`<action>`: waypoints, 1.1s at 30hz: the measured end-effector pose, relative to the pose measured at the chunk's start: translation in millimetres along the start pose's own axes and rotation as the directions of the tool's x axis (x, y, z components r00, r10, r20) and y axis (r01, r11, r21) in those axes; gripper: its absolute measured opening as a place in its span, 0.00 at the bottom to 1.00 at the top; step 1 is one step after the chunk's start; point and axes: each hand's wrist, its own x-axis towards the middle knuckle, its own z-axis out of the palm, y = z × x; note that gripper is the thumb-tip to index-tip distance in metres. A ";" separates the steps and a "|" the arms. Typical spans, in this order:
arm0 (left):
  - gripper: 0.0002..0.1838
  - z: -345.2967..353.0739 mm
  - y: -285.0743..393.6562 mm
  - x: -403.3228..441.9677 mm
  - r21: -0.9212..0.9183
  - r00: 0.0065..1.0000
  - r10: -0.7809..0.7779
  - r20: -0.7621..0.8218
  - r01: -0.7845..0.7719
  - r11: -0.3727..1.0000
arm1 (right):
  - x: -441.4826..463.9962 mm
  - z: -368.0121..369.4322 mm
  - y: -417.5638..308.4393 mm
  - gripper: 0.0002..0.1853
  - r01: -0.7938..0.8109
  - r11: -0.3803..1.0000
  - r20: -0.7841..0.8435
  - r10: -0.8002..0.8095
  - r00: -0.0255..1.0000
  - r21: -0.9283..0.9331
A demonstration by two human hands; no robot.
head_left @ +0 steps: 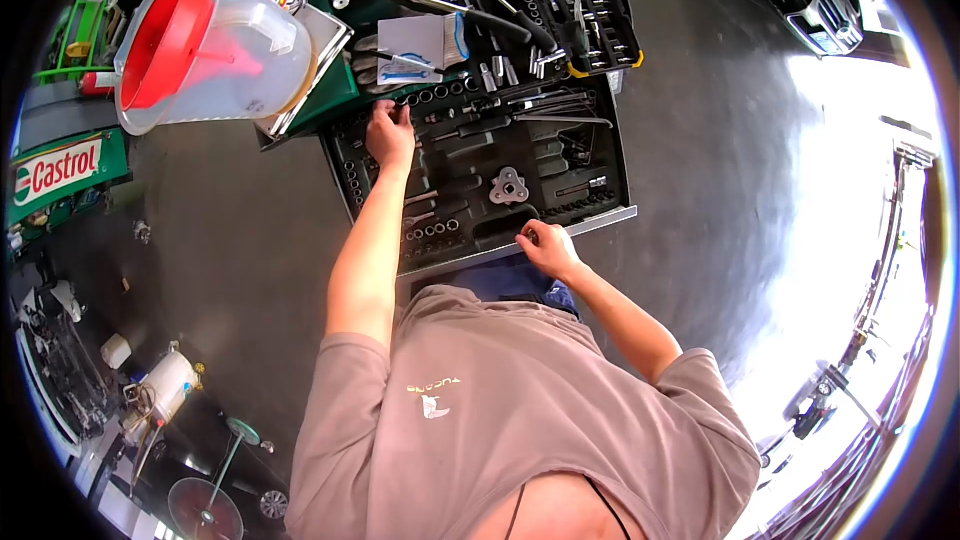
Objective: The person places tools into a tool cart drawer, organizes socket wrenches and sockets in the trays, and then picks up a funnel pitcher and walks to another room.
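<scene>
Reaching to the far left part of the open drawer (605,220), the left hand (390,135) has its fingertips at the end of a row of sockets (441,92). Its thumb and fingers are bent and close together; whether one socket is between them, I cannot tell. The right hand (548,248) is loosely curled at the drawer's near edge, right of the middle, and what it may have hold of is hidden in the fingers.

For handling these sockets well, I would pinch one by its rim with thumb and forefinger and lift straight up, so that its neighbours stay seated. Checking any size mark before lifting should save a second reach. The right hand would do best to steady the drawer front, away from the three-lobed metal piece (508,186) in the middle of the tray. The long ratchet (480,20) lies beyond the drawer, near the open socket case (605,0), so the forearm should stay low and left.
</scene>
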 end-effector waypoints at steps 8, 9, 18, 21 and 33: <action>0.22 -29.4 -1.7 -8.4 0.316 0.948 0.218 0.233 -0.286 0.904 | 83.4 -11.6 -51.8 0.10 0.219 0.971 -0.089 -0.211 0.973 0.094; 0.23 -34.0 1.1 -7.7 0.343 0.939 0.182 0.291 -0.280 0.897 | 95.8 -13.1 -66.0 0.10 0.233 0.969 -0.067 -0.227 0.972 0.088; 0.15 -59.3 -8.1 -40.3 -0.065 0.956 0.264 0.129 -0.257 0.964 | 195.2 -47.1 -195.5 0.16 0.443 0.761 -0.070 -0.534 0.843 -0.473; 0.09 -82.7 -14.7 -91.1 -0.229 0.969 0.223 0.110 -0.194 0.954 | 255.7 -29.6 -185.5 0.16 0.398 0.604 -0.010 -0.559 0.829 -0.690; 0.09 -147.1 -178.4 -267.6 -0.314 0.904 -0.421 -0.070 0.381 0.870 | 270.6 -148.0 -272.6 0.15 0.563 0.749 -0.108 -0.629 0.770 -0.351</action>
